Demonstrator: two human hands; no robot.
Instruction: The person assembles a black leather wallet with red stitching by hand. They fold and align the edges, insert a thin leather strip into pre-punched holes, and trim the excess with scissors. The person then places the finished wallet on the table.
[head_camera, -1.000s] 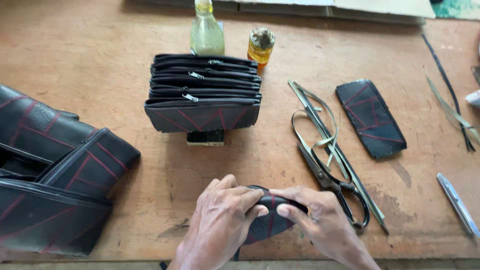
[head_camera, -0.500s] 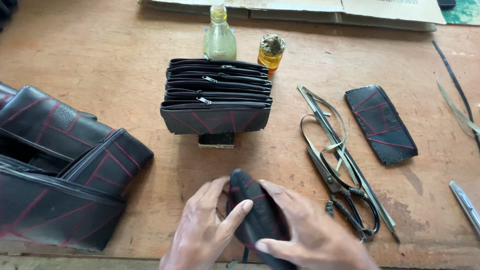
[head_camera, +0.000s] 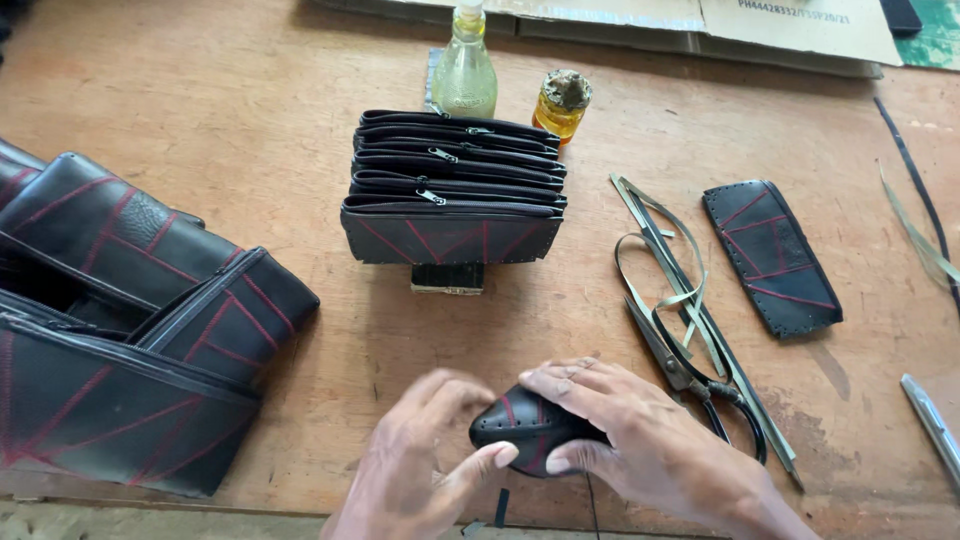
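Both hands are wrapped round a small black pouch (head_camera: 528, 428) with red stitching, low at the near edge of the wooden table (head_camera: 250, 110). The right hand (head_camera: 640, 440) lies curled over its top, fingers closed on it; the left hand (head_camera: 425, 462) pinches it from the side, thumb pressed underneath. Just right of the grip lie scissors (head_camera: 690, 375). Straight beyond it stands a row of zipped black pouches (head_camera: 452, 195).

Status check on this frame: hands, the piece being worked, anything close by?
Left hand and right hand both gripping small black pouch piece above table edge. Scissors just right of right hand. Row of zip pouches behind, apart.
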